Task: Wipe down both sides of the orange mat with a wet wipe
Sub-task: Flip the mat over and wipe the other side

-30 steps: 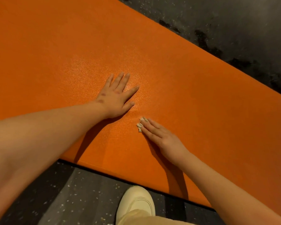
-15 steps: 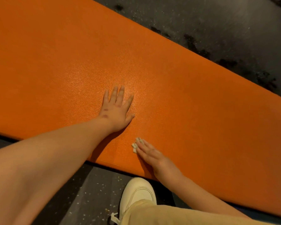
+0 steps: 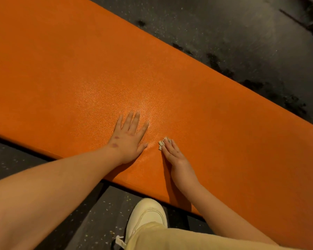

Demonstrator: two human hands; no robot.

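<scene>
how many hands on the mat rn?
2. The left hand lies flat on the orange mat near its front edge; the right hand, just beside it, presses the wet wipe onto the mat.

The flat orange mat [image 3: 61, 78] is one bright orange, finely pebbled, with a paler sheen just beyond the fingers of the left hand [image 3: 127, 139], whose back carries purplish blotches. The small crumpled wet wipe [image 3: 162, 143] under the fingertips of the right hand [image 3: 177, 159] is off-white. The dark grey floor [image 3: 242, 33] is pale-flecked and black-smudged. The low shoe [image 3: 148, 213] is cream and the trouser leg [image 3: 170, 239] pale yellow.
</scene>
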